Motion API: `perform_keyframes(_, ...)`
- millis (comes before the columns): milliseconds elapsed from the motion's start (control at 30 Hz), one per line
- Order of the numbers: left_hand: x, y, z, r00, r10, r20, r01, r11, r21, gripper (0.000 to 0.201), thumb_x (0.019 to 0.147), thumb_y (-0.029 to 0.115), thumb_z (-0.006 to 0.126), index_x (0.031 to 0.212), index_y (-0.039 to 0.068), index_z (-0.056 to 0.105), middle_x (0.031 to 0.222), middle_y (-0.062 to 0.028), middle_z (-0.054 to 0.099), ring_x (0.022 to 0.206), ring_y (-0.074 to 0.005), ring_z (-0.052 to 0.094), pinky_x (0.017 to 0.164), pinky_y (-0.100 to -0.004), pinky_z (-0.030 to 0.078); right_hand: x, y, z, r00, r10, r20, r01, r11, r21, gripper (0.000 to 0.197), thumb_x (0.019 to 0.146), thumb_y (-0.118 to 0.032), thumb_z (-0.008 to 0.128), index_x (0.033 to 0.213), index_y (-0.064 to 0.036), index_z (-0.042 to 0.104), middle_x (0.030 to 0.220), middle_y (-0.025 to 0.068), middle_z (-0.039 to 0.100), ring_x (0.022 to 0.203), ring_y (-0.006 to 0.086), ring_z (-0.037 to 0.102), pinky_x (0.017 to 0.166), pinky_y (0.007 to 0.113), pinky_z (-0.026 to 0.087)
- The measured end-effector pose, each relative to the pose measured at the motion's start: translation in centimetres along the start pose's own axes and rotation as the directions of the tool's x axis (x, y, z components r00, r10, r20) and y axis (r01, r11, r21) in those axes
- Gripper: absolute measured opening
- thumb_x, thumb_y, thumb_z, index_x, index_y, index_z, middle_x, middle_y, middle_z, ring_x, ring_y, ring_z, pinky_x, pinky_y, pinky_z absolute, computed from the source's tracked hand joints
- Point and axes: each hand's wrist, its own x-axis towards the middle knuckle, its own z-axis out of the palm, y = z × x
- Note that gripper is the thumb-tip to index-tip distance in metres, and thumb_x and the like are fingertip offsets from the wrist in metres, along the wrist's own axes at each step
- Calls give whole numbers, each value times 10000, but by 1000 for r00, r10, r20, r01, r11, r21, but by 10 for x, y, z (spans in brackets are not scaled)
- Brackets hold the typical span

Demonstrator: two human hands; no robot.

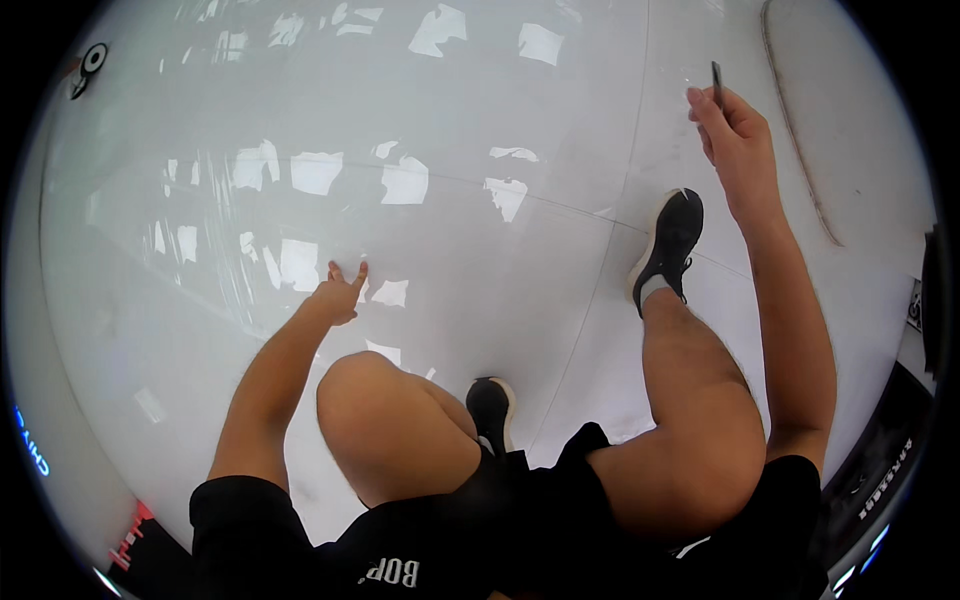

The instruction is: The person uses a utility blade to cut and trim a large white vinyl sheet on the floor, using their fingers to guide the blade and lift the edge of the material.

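My left hand (340, 295) reaches down to a glossy clear plastic sheet (215, 215) on the pale floor. Two of its fingers are spread apart, their tips at the sheet, and nothing shows in the hand. At the upper right, my right hand (735, 135) is closed around a slim dark grey tool (717, 82). Only its narrow end sticks up past the fingers; the rest is hidden, so its exact kind cannot be told. Bright window-like reflections lie across the sheet.
My right shoe (675, 235) and left shoe (488, 408) stand on the white floor (590, 330), with my knees bent between my arms. A long thin brownish strip (790, 125) curves along the far right. A round black-and-white object (94, 58) sits at the far left.
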Motion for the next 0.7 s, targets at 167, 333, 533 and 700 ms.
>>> perform_keyframes(167, 2, -1, -19, 992, 1, 124, 6, 998, -56, 1127, 939, 175, 750, 1700, 224, -80, 1609, -507, 67, 1170, -517, 655, 977, -448, 583, 55, 58, 73, 886, 168, 431, 217, 673, -707, 244, 921, -247, 695, 845, -17, 666, 730, 105, 651, 653, 264, 611, 649, 402, 501)
perform_keyframes(333, -7, -4, -1, 996, -36, 83, 45, 993, -107, 1101, 928, 112, 742, 1708, 270, -19, 1650, -451, 74, 1178, -488, 662, 975, -432, 582, 86, 135, 27, 673, 431, 601, 602, 151, -784, 237, 893, -214, 732, 867, 20, 702, 903, 181, 727, 862, 346, 715, 756, 434, 577)
perform_keyframes(533, -4, 1, 96, 944, -265, -195, 165, 894, -417, 938, 932, -3, 680, 1688, 315, 225, 1739, -227, 136, 1409, -424, 505, 1091, -448, 516, 127, 107, 72, 817, 374, 439, 266, 431, -862, 315, 961, -293, 755, 894, -13, 627, 669, 80, 644, 625, 228, 629, 594, 379, 478)
perform_keyframes(700, 6, 126, 69, 552, -699, -454, -100, 485, -869, 458, 962, -54, 582, 1375, 134, 642, 1426, -92, 603, 1237, -311, 626, 979, -408, 550, 81, 153, 175, 596, 51, 802, 587, 653, -478, 332, 941, -345, 789, 943, -54, 631, 711, 61, 663, 653, 223, 637, 621, 372, 505)
